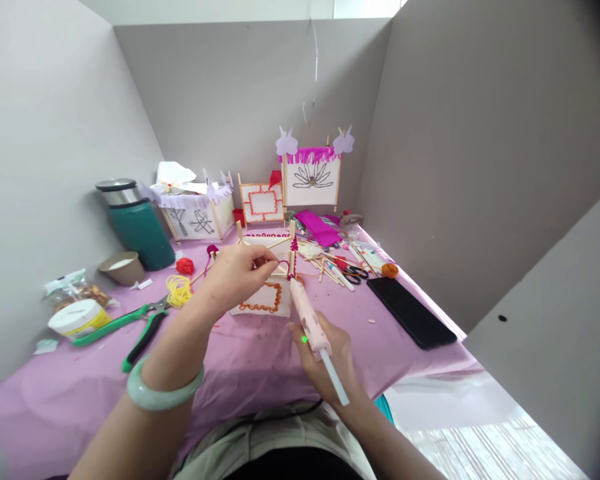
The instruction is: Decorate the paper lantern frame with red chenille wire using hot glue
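My right hand (330,353) is wrapped round a pink glue gun (307,313), with a pale glue stick jutting from its back end and a green light glowing on it. The gun's nozzle meets or nearly meets the right upper corner of a small lantern frame (260,308) made of wooden sticks and white panels. An orange yarn border decorates its front panel. My left hand (247,270) is over the frame, pinching dark magenta yarn (285,264) that runs to that same corner. Part of the frame is hidden behind this hand.
Green-handled pliers (120,327), yellow yarn (179,291) and a teal bottle (143,227) lie or stand left. Scissors (354,271), loose sticks and a black phone (411,313) are on the right. Finished-looking lanterns (310,177) stand at the back, with grey partitions (250,87) around.
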